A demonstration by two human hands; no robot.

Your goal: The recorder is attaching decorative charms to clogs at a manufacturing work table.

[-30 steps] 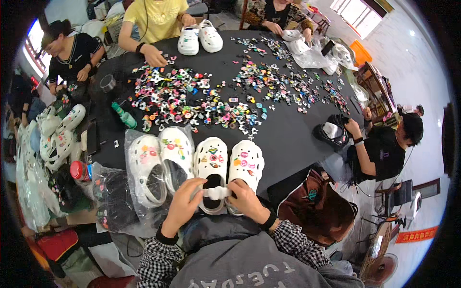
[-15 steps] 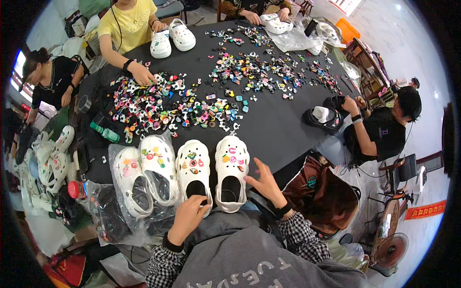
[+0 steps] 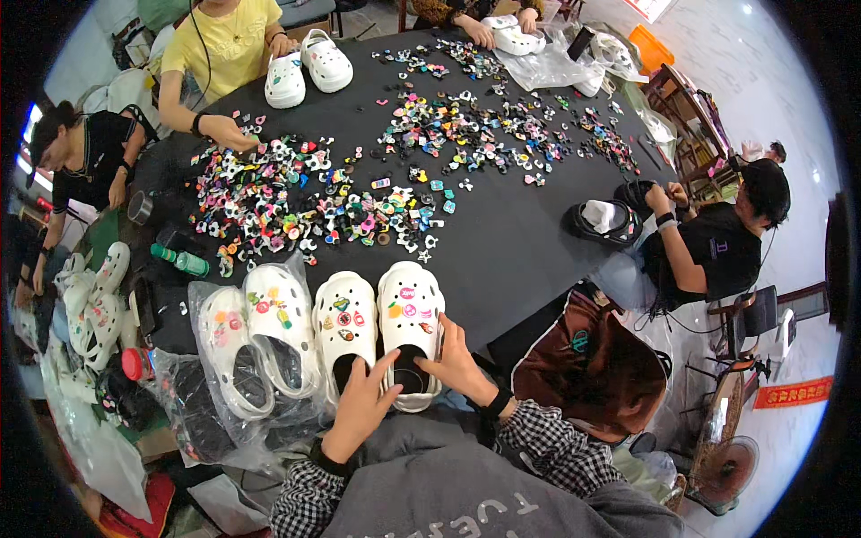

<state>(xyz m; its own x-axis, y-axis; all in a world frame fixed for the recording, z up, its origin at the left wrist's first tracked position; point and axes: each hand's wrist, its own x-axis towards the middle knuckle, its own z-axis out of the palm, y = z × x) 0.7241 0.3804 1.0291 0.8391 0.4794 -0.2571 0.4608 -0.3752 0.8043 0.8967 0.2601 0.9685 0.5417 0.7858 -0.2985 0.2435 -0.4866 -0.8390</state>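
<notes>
Clogs [image 3: 408, 333]: white
Charm pile [image 3: 260, 175]: multicoloured
Surface [image 3: 511, 251]: near-black
Sleeves [image 3: 558, 448]: black-and-white check
Bag [image 3: 596, 377]: brown, green emblem [image 3: 579, 341]
Bottle [image 3: 190, 263]: green
Jar lid [image 3: 133, 364]: red
Co-worker's shirt [image 3: 220, 54]: yellow

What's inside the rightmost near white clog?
Dark insole shows through the clog's opening; left hand and right hand partly cover it. Toe interior is hidden under the upper.

open tabletop [image 3: 516, 251] right, white clogs [image 3: 408, 334] blocking ahead

Black table [image 3: 520, 238], scattered charms [image 3: 262, 193], white clogs [image 3: 411, 285]
</notes>
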